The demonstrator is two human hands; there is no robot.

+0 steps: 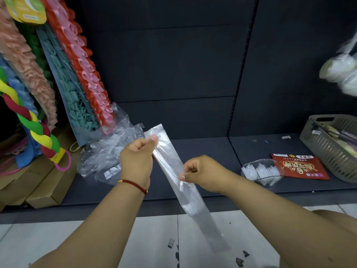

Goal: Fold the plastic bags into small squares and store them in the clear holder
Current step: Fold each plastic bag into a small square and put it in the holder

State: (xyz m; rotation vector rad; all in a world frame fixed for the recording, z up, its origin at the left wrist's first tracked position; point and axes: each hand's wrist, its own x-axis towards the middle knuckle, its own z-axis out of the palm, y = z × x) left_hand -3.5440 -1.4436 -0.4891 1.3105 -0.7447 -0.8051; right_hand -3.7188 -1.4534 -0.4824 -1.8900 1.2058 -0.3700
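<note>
- We hold one plastic bag (170,167) folded lengthwise into a long narrow strip, slanting from far left above the dark shelf (202,149) down to the near right over the tiled floor (150,238); its lower end hangs free.
- Our left hand (137,157) is curled into a loose fist and pinches the strip near its top between thumb and forefinger; our right hand (202,172) is likewise curled and pinches the strip's right edge a little lower down.
- We judge the film very light, limp and slick; it has no stiffness of its own, so a crease will likely spring open unless it is pressed flat; it may also cling or trap air.
- The best hold, in our view, is on the edges close to the end being folded, with the strip kept taut between both hands; a grip in the middle would let the ends flop.
- More loose plastic bags (108,151) lie crumpled on the shelf to the left, just beyond the left hand.
- The clear holder (260,172) sits on the shelf to the right, well apart from the strip; it seems to hold small white folded squares already, though the glare makes this hard to confirm.
- A red packet (301,167) lies just behind the holder, and a grey basket (328,146) stands at the far right.
</note>
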